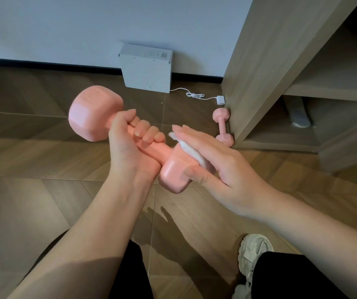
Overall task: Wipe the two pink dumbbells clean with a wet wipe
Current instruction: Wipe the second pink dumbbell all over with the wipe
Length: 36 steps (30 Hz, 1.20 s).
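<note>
Pink dumbbell (173,169) is held in the air above the wooden floor (43,158), slanting from its near head at lower right up to its far head at upper left. Nearest the camera are black trouser legs (281,277) and a pale trainer (253,253) planted on the floor at the right. Both bare forearms reach forward from there. The left hand (130,143) grips the handle, fingers curled tight round it and thumb laid along the top. The right hand (214,160) lies flat over the near head, fingers straight, pressing a white wet wipe (191,153) against its right side; the thumb rests on the head's front face. The bunched wipe shows between fingers and head.

Further off, the second pink dumbbell (223,128) lies on the floor, touching the foot of a wooden shelf unit (259,72). Just beyond it a white plug block (220,100) sits by the same upright, its white cable (195,95) looping across to a white box (147,70) that leans against the pale wall (65,29).
</note>
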Motion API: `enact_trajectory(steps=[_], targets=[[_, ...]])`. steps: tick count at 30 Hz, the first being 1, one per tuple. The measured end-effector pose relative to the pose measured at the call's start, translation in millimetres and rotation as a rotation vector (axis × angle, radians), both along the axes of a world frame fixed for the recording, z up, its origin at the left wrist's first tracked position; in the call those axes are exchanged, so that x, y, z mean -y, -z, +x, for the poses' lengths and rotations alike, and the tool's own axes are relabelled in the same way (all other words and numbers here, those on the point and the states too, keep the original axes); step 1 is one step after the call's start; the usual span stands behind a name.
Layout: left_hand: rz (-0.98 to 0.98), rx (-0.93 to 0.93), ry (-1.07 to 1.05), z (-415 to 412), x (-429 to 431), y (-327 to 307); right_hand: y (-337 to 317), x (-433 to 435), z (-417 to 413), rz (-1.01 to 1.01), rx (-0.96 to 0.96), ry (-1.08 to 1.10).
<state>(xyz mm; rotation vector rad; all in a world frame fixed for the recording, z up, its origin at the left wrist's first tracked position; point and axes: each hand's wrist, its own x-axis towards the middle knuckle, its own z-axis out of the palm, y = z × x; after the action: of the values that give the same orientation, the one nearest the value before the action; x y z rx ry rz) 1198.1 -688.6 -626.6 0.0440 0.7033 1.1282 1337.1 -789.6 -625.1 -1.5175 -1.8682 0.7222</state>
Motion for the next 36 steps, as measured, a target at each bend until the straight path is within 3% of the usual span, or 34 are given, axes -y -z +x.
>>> enact_trajectory(steps=[2,5,10,17,21,28,36], targets=[[-0.024,-0.023,-0.004,0,-1,2,2,-2,0,-0.075,0.032,0.024],[-0.036,-0.056,-0.013,0,-4,4,1,-6,4,-0.303,-0.131,0.080],[-0.072,-0.064,0.004,2,-7,10,3,-5,-1,-0.004,0.037,-0.011],[-0.174,-0.077,-0.006,5,-10,17,6,-10,4,-0.033,0.153,-0.001],[-0.206,-0.082,-0.016,5,-12,19,10,-7,3,0.031,0.358,-0.039],[-0.181,-0.117,-0.023,6,-10,20,12,-10,3,-0.173,0.293,0.071],[-0.209,-0.133,-0.044,2,-10,20,10,-4,-3,0.090,0.341,0.011]])
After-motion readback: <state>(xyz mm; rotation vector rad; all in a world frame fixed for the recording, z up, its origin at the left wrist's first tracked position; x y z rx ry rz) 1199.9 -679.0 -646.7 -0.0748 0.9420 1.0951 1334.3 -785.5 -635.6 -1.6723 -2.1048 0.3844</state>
